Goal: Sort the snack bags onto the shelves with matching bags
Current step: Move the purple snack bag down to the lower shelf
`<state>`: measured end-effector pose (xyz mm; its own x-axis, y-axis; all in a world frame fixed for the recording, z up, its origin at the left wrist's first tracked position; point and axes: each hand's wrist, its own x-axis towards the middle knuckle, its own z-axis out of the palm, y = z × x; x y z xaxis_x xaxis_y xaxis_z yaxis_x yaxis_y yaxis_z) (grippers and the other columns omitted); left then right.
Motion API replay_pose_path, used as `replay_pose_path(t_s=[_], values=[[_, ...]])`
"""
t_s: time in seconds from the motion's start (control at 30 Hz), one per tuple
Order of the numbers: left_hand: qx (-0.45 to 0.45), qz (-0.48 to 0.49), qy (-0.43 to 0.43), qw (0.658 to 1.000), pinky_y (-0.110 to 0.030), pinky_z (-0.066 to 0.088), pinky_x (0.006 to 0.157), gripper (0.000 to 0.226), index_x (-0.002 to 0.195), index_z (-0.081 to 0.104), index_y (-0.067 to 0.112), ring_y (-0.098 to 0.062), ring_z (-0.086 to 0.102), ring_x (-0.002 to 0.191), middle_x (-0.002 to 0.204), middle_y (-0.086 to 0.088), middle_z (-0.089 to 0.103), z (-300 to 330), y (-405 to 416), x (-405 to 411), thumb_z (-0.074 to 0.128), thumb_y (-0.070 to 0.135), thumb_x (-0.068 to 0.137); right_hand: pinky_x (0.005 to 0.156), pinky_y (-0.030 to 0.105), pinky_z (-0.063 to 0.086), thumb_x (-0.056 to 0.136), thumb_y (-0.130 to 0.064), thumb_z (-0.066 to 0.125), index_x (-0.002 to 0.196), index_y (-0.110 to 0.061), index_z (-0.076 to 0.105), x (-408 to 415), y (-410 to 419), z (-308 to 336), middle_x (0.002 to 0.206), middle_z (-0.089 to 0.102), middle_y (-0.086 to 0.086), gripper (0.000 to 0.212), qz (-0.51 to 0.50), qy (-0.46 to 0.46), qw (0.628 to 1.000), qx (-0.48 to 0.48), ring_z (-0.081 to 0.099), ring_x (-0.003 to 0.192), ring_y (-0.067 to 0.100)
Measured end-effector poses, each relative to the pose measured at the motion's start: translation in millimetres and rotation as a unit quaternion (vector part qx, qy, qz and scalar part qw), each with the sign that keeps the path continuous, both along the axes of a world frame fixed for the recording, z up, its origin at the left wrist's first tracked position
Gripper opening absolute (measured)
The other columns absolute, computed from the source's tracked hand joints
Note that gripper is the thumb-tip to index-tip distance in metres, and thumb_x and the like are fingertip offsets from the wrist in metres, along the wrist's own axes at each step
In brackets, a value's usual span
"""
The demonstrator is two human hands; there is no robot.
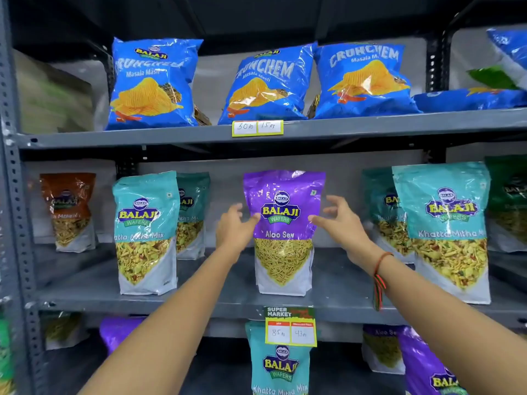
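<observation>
Here both open hands flank the purple bag (pixel 283 232) — "Balaji Wafers Aloo Sev".

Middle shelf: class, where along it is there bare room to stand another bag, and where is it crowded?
Bare shelf lies between the front teal Khatta Mitha bag and the purple Aloo Sev bag, though the left hand reaches through there. A second gap sits right of the purple bag, crossed by the right hand. The far right is crowded with teal bags.
</observation>
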<state>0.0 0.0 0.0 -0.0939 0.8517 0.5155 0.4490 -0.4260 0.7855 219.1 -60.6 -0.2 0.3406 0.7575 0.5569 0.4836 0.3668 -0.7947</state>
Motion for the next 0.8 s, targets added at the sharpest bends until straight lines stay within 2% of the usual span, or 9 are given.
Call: replay_pose_path(t_s=[0.07, 0.1, 0.2, 0.23, 0.3, 0.4, 0.57, 0.7, 0.8], values=[[-0.077, -0.080, -0.055, 0.992, -0.033, 0.046, 0.094, 0.046, 0.121, 0.059, 0.014, -0.022, 0.060, 0.110, 0.120, -0.002, 0.064, -10, 8, 4, 0.069, 0.039, 0.083, 0.071, 0.023, 0.044, 0.084, -0.029, 0.077, 0.147, -0.014, 0.041, -1, 7, -6, 0.124, 0.061, 0.009, 0.074, 0.022, 0.059, 0.996, -0.066, 0.056, 0.104, 0.019], [-0.091, -0.111, -0.063, 0.988, -0.034, 0.047, 0.095, 0.037, 0.108, 0.066, 0.017, -0.021, 0.063, 0.106, 0.116, -0.002, 0.069, -17, 14, 5, 0.069, 0.041, 0.080, 0.074, 0.025, 0.044, 0.085, -0.029, 0.077, 0.143, -0.014, 0.047, 0, 13, -11, 0.121, 0.064, 0.009, 0.067, 0.033, 0.072, 0.993, -0.086, 0.058, 0.103, 0.020], [-0.093, -0.116, -0.079, 0.986, -0.041, 0.049, 0.093, 0.022, 0.077, 0.072, 0.022, -0.021, 0.068, 0.093, 0.093, 0.001, 0.077, -31, 32, 10, 0.067, 0.043, 0.079, 0.068, 0.025, 0.047, 0.086, -0.028, 0.075, 0.092, -0.020, 0.072, -2, 25, -20, 0.097, 0.073, 0.007, 0.011, 0.039, 0.079, 0.990, -0.108, 0.063, 0.091, 0.019], [-0.089, -0.110, -0.089, 0.986, -0.040, 0.050, 0.087, 0.020, 0.070, 0.071, 0.023, -0.021, 0.067, 0.086, 0.087, 0.001, 0.077, -33, 38, 12, 0.067, 0.040, 0.079, 0.067, 0.025, 0.047, 0.085, -0.029, 0.075, 0.082, -0.017, 0.073, -1, 30, -24, 0.093, 0.076, 0.011, 0.012, 0.036, 0.085, 0.990, -0.103, 0.063, 0.085, 0.019], [-0.077, -0.084, -0.106, 0.988, -0.038, 0.048, 0.075, 0.022, 0.061, 0.069, 0.023, -0.021, 0.063, 0.073, 0.078, -0.004, 0.076, -34, 38, 15, 0.069, 0.038, 0.076, 0.072, 0.033, 0.052, 0.080, -0.032, 0.078, 0.078, -0.006, 0.075, 0, 40, -32, 0.096, 0.078, 0.023, 0.027, 0.023, 0.103, 0.990, -0.090, 0.062, 0.077, 0.019], [-0.068, -0.050, -0.133, 0.987, -0.033, 0.048, 0.073, 0.022, 0.059, 0.068, 0.022, -0.017, 0.063, 0.069, 0.074, -0.001, 0.074, -33, 31, 17, 0.074, 0.034, 0.077, 0.084, 0.051, 0.059, 0.075, -0.036, 0.078, 0.074, -0.013, 0.078, -1, 49, -40, 0.094, 0.079, 0.023, 0.023, 0.011, 0.119, 0.990, -0.082, 0.064, 0.074, 0.019], [-0.049, -0.003, -0.137, 0.989, -0.026, 0.042, 0.067, 0.025, 0.055, 0.063, 0.028, -0.017, 0.065, 0.071, 0.065, 0.008, 0.067, -30, 21, 11, 0.076, 0.032, 0.077, 0.088, 0.049, 0.059, 0.081, -0.027, 0.079, 0.062, -0.021, 0.075, -9, 42, -33, 0.090, 0.081, 0.016, 0.021, -0.026, 0.122, 0.990, -0.063, 0.065, 0.074, 0.017], [-0.038, 0.008, -0.136, 0.990, -0.032, 0.054, 0.075, 0.016, 0.065, 0.069, 0.024, -0.022, 0.069, 0.079, 0.073, 0.003, 0.071, -28, 9, 2, 0.077, 0.032, 0.075, 0.089, 0.050, 0.060, 0.083, -0.025, 0.079, 0.062, -0.020, 0.074, -23, 26, -29, 0.091, 0.081, 0.015, 0.022, -0.041, 0.122, 0.990, -0.060, 0.066, 0.075, 0.017], [-0.028, 0.016, -0.128, 0.991, -0.033, 0.054, 0.079, 0.014, 0.069, 0.066, 0.027, -0.023, 0.068, 0.081, 0.073, 0.003, 0.067, -25, -7, -13, 0.077, 0.031, 0.077, 0.087, 0.050, 0.059, 0.083, -0.024, 0.078, 0.060, -0.020, 0.073, -38, 13, -26, 0.090, 0.081, 0.016, 0.024, -0.045, 0.119, 0.990, -0.055, 0.064, 0.073, 0.016]])
